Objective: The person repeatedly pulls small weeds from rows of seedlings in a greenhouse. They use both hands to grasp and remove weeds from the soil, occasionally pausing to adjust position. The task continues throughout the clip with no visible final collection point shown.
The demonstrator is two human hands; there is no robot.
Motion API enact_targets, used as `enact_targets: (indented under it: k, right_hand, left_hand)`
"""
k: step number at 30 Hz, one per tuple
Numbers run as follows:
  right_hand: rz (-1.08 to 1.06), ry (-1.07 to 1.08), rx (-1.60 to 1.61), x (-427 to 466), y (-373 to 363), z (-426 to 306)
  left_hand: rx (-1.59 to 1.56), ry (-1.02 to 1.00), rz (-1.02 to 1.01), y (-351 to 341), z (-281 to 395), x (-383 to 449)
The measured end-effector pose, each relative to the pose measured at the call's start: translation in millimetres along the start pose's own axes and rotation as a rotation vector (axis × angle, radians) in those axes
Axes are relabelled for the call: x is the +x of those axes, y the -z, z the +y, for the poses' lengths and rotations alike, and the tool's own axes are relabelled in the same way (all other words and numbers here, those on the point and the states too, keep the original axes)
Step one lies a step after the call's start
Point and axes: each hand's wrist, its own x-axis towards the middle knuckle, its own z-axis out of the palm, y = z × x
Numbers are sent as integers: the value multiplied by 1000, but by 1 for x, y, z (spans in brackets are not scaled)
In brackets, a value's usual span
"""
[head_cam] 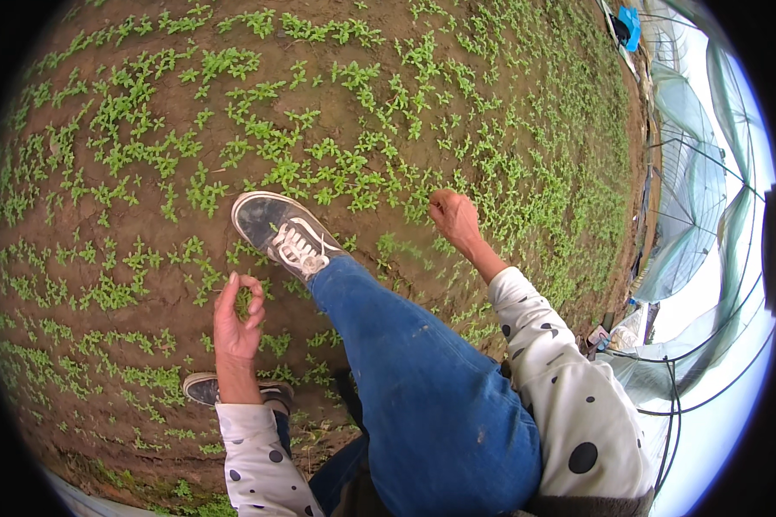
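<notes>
My left hand [238, 316] hovers palm up over the seedlings at the lower left, its thumb and fingers curled into a loose ring; nothing shows between them. To the right of my outstretched shoe, my right hand [454, 216] has its fingers bent down at the edge of a patch of green seedlings [417, 207]. Its fingertips are partly hidden, so a hold on a plant cannot be made out. Low green seedlings [346, 168] grow in uneven rows from brown soil [187, 252].
A dark canvas sneaker with white laces [291, 242] rests on the bed between my hands, and another sneaker [202, 388] is below my left hand. Greenhouse film on a metal frame [685, 174] runs along the right. A blue bag [629, 29] lies at the upper right edge.
</notes>
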Motion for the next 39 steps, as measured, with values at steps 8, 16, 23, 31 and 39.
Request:
enact_targets:
  k: [8, 16, 23, 31, 39]
  right_hand:
    - [-69, 125, -256, -1, -13, -20]
    - [16, 185, -260, 2, -27, -22]
    - [95, 135, -193, 10, 1, -63]
    - [-424, 917, 582, 26, 33, -224]
    - [46, 354, 321, 93, -3, -195]
  left_hand:
    - [27, -39, 17, 7, 5, -9]
    - [24, 0, 18, -2, -2, -7]
    - [53, -5, -13, -9, 0, -5]
    - [-32, -24, 90, -43, -7, 7]
    - [53, -14, 87, -11, 8, 4]
